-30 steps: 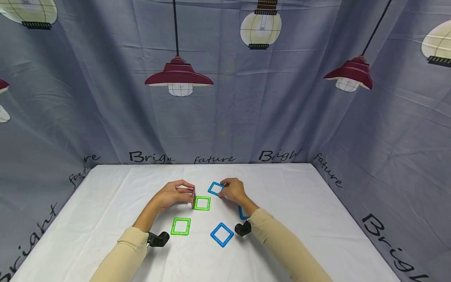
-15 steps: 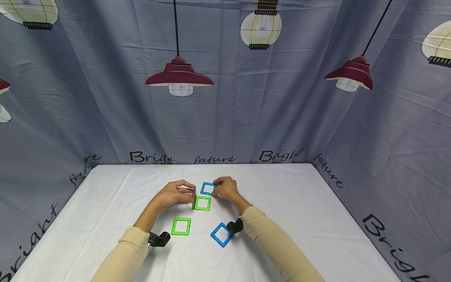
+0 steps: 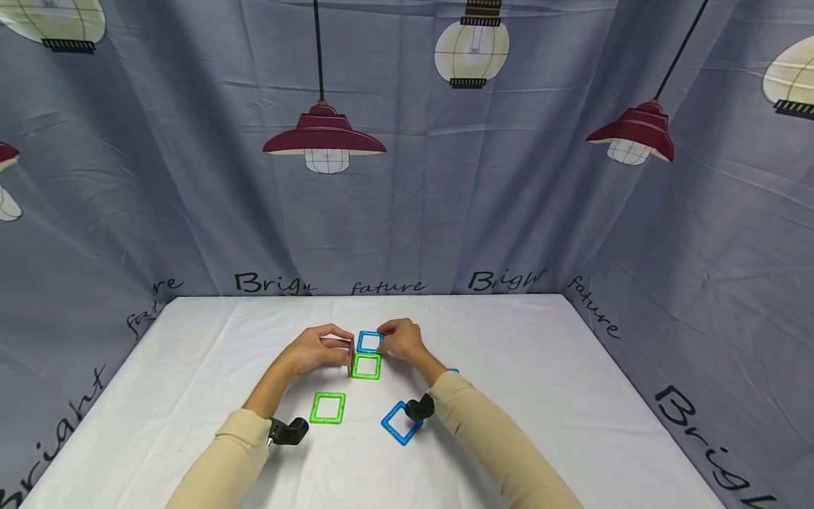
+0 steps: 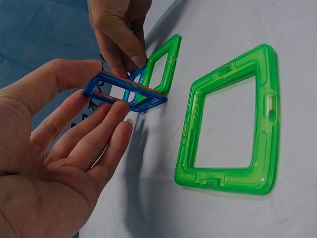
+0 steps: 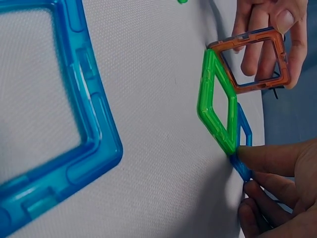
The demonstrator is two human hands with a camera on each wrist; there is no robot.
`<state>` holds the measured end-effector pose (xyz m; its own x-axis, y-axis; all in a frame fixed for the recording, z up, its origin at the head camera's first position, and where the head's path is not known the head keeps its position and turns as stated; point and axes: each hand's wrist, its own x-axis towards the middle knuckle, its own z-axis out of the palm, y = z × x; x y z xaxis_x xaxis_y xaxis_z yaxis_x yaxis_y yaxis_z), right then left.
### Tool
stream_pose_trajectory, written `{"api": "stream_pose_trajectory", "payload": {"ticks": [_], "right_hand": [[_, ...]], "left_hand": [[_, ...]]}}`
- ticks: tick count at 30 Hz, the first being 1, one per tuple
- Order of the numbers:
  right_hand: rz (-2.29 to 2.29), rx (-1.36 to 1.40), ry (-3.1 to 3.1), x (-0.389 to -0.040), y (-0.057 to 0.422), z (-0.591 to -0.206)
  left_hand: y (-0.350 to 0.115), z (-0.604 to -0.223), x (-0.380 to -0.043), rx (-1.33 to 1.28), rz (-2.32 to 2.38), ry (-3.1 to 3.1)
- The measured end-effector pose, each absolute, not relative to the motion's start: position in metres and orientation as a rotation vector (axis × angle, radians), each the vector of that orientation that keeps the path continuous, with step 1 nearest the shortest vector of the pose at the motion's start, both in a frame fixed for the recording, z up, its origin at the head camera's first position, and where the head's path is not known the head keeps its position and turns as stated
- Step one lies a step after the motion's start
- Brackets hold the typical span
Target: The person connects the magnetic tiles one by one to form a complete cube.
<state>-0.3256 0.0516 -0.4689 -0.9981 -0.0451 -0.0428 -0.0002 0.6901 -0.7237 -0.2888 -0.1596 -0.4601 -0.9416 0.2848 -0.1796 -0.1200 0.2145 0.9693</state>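
Observation:
My left hand [image 3: 318, 350] grips an upright pair of square magnetic tiles; an orange tile [image 5: 260, 85] faces right and a blue one [image 4: 152, 102] faces left. Their lower edge stands along the left side of a flat green tile frame [image 3: 365, 377]. With thumb and fingers, my right hand [image 3: 403, 341] pinches the right side of a flat blue tile frame [image 3: 360, 342]. This blue frame lies against the far edge of the green one. In the right wrist view, the fingers cover part of it.
Nearer me on the white tablecloth [image 3: 191, 396] lie a loose green tile [image 3: 327, 421] and a turned blue tile [image 3: 392, 434], partly behind the right wrist camera [image 3: 420, 408]. Another blue tile [image 3: 453, 370] peeks out by the right sleeve. A grey patterned curtain [image 3: 407, 212] hangs behind.
My right hand has slid the blue tile frame leftward and straightened it, up to the far edge of the green one. The left hand with its upright tiles has stayed in place.

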Motion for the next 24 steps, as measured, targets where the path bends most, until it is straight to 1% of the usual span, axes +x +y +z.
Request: {"api": "stream_pose_trajectory", "payload": {"ticks": [15,24], "right_hand": [[-1.165,-0.062,2.831,-0.3248,0.0537,-0.4686],[-1.253,-0.105,2.864,-0.3237,0.0521,-0.4731]], "left_hand": [[-0.1576,-0.4604,-0.2883,0.149,1.788,2.185],[-0.1576,-0.4616,-0.288,0.166,1.794,2.181]]}}
